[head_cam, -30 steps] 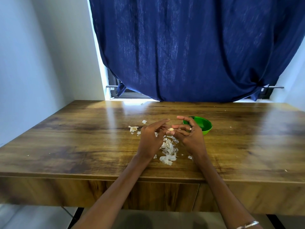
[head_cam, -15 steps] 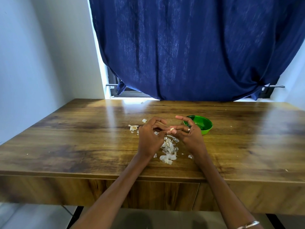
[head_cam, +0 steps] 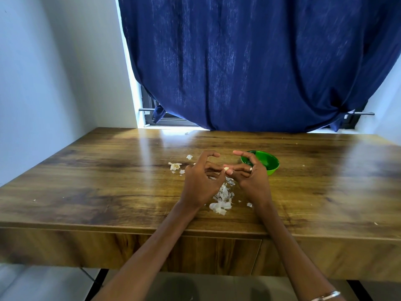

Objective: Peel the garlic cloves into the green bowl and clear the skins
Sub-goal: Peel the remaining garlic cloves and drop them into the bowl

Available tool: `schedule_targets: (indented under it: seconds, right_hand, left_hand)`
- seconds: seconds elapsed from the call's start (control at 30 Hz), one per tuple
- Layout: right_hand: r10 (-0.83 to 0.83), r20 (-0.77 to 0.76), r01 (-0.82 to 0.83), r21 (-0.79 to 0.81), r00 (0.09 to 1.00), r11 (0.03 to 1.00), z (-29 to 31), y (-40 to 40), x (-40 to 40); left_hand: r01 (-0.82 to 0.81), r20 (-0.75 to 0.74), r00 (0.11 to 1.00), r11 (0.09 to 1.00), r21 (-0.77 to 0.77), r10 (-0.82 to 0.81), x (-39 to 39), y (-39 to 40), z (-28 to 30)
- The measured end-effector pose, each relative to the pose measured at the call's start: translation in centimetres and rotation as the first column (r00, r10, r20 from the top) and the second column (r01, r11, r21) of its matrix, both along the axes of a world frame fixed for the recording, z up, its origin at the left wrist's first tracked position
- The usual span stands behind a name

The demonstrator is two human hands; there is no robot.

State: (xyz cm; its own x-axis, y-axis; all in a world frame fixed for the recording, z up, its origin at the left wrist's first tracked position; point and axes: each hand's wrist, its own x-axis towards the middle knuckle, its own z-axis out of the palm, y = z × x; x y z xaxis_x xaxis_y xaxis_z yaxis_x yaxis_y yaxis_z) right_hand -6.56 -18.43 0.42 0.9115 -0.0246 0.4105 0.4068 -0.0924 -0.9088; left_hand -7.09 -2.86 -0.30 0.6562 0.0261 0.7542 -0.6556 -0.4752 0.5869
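A small pale garlic clove [head_cam: 226, 169] is held above the wooden table [head_cam: 108, 183] between both hands. My right hand [head_cam: 249, 177] pinches it with thumb and fingers, its index finger raised. My left hand [head_cam: 202, 181] has curled fingers picking at the clove's left side. A green bowl [head_cam: 268, 161] stands just right of my right hand, partly hidden by its fingers. A heap of white garlic skins [head_cam: 222, 197] lies on the table under and between my hands.
More skin scraps [head_cam: 175, 166] lie left of my left hand, and one small scrap [head_cam: 249, 205] sits near my right wrist. A dark blue curtain [head_cam: 249, 61] hangs behind the table. The table's front edge runs below my forearms.
My left fingers have curled in from straight and now pick at the clove. The right hand has kept its pinch and barely moved.
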Motion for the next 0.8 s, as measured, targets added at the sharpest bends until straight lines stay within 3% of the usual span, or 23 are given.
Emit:
schedule_targets:
  seconds: [0.8]
  right_hand:
    - [-0.057,0.105,0.075,-0.173,0.993,0.982,-0.44,0.37,0.08]
  left_hand:
    - [0.060,-0.110,0.991,0.991,-0.121,-0.073,-0.54,0.12,0.63]
